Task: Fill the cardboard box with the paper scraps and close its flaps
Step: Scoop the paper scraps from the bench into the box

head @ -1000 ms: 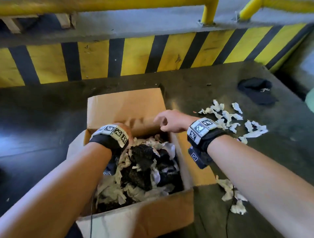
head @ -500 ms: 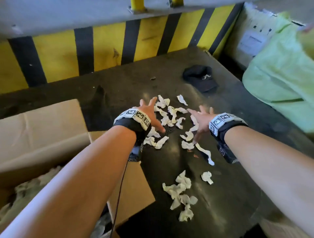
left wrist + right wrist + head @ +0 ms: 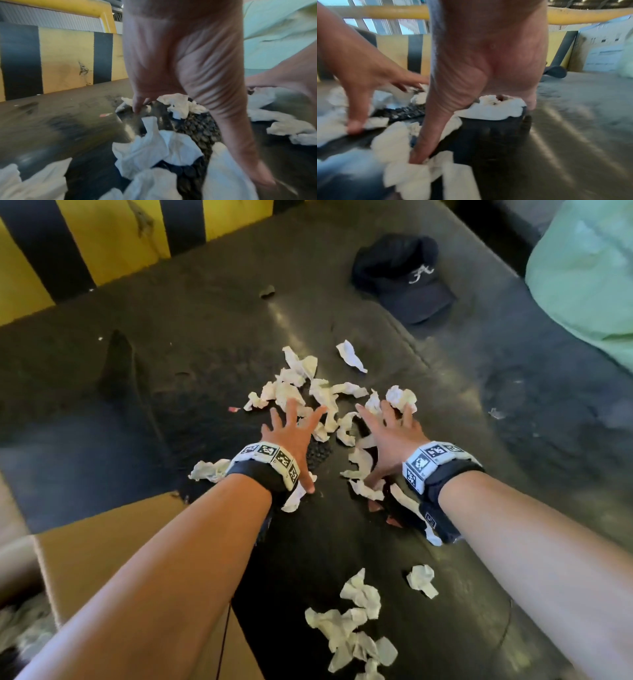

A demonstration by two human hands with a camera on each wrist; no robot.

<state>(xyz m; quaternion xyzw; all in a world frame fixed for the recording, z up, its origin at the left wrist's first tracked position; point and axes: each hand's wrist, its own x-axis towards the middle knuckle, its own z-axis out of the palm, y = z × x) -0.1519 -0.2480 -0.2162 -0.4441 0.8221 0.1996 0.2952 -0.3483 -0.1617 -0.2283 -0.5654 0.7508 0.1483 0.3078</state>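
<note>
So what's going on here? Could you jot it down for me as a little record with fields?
setting: dark floor beside a yellow-and-black striped barrier
left hand: fingers spread, pressing down on the paper scraps
right hand: fingers spread over the same pile, one crumpled scrap at its fingertips
nearer scraps: a second small heap, untouched
cardboard box: at lower left, flaps open, some scraps inside
other things: dark cap, pale green sheet
stage: gathering scraps; box not closed
</note>
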